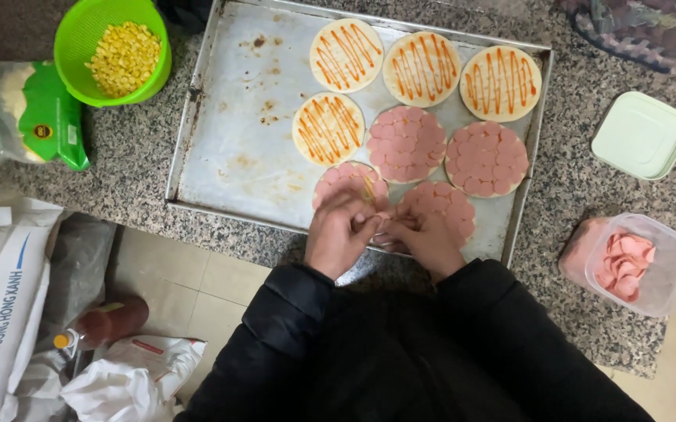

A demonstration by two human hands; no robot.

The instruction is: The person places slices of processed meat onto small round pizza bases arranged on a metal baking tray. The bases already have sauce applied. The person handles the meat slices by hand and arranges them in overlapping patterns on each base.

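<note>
My left hand (339, 233) and my right hand (425, 238) meet at the near edge of a metal baking tray (228, 133). Their fingertips pinch pink sausage slices over a round dough base (350, 181) that is partly covered with slices. Beside it lies another base topped with sausage (441, 202), partly hidden by my right hand. Two more sausage-covered bases (406, 144) sit in the middle row. Further back, several bases (346, 55) carry only orange sauce zigzags.
A clear tub of sausage slices (633, 262) stands at the right on the granite counter (131, 168). A pale green lid (641, 134) lies behind it. A green colander of corn (115, 51) and a green bag (25, 113) are at the far left. Bags and a sauce bottle (103, 322) lie on the floor.
</note>
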